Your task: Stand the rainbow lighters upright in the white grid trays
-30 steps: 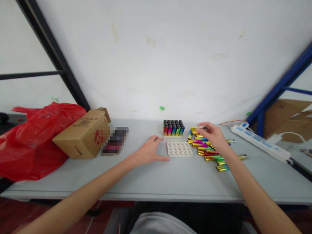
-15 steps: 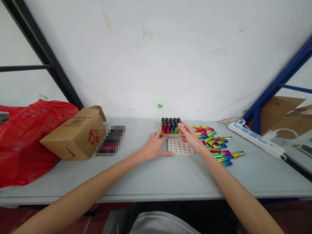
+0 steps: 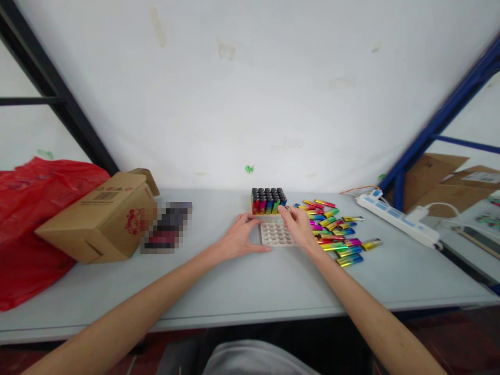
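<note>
A pale tray with rows of round hollows lies on the table in the middle. My left hand rests at its left side, thumb and fingers spread apart; the fingertips are by the tray's far left corner. My right hand is over the tray's right part, thumb and fingers pinched together. A small shiny bit shows at its fingertips, too small to name. Just behind the tray stands a tight block of colourful, black-topped cylinders. Right of my right hand lie several loose shiny, multicoloured metallic pieces.
On the left stand a cardboard box and a red plastic bag, with a blurred-out dark item beside the box. A white power strip with cables lies at the right. A white wall rises behind the table.
The whole view has shifted, so the table things appear further left. My right hand has come down a little, nearer the tray's right part. My left hand keeps its place by the tray.
</note>
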A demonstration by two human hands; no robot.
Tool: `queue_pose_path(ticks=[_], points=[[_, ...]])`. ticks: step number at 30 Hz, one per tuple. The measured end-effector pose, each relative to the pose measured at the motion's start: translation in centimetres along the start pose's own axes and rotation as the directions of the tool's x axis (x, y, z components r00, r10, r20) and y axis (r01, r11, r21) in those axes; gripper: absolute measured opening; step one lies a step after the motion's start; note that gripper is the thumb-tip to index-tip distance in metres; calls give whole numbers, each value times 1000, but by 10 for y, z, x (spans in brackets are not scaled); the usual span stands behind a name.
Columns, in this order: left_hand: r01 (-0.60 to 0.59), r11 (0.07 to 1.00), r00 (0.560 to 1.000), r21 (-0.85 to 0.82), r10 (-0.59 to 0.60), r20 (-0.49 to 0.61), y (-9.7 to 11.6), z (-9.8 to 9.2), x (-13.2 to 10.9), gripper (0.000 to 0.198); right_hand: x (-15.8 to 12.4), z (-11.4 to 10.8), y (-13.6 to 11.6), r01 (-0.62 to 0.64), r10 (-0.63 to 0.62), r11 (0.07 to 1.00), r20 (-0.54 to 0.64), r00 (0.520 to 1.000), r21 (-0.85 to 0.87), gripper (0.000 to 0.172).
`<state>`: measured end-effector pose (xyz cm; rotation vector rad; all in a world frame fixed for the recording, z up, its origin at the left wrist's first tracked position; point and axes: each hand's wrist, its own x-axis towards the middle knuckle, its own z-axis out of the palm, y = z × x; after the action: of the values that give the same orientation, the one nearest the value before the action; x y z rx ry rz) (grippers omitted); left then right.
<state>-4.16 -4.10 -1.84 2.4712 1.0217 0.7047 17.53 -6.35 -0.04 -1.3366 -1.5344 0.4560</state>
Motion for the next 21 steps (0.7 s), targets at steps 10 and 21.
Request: queue_pose_path(ticks=[10,21], points=[[-9,998,1000,-55,9,-2,0,-6,-6,72,-4,1,-2,42,-37,998,92,995,-54,44],[3,995,999,-103,1,35,-2,-10,-7,75,-5,-4,-12,268,-217,940,237,947,-211,47]])
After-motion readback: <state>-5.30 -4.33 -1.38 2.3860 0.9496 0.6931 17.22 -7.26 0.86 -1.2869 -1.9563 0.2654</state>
